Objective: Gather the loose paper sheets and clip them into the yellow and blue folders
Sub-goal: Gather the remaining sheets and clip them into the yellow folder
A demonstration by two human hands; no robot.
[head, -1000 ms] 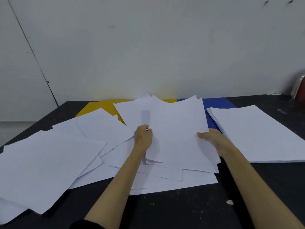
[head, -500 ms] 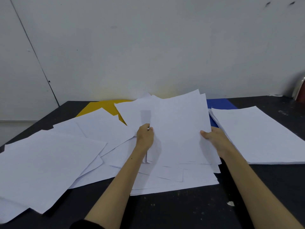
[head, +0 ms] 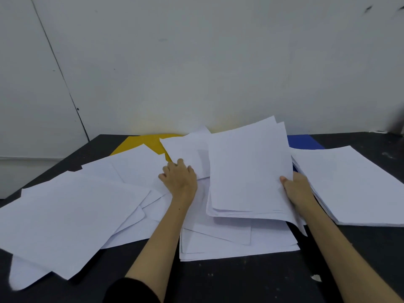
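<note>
Loose white paper sheets [head: 72,213] lie scattered across the black table. My right hand [head: 297,191] grips the right edge of a small bundle of sheets [head: 249,171], tilted up off the pile. My left hand [head: 179,178] lies flat with fingers spread on the sheets left of that bundle and holds nothing. The yellow folder [head: 142,143] shows at the back, mostly covered by paper. Only a corner of the blue folder [head: 303,142] shows behind the bundle. A neat stack of sheets [head: 354,184] sits on the right.
The black table [head: 240,278] runs to a white wall at the back; its left edge drops off at the far left. A small paper scrap [head: 317,277] lies near my right forearm. A dark object [head: 399,125] stands at the far right edge.
My left hand let go of the bundle and moved left onto the scattered sheets. My right hand alone now holds the bundle, raised higher and tilted.
</note>
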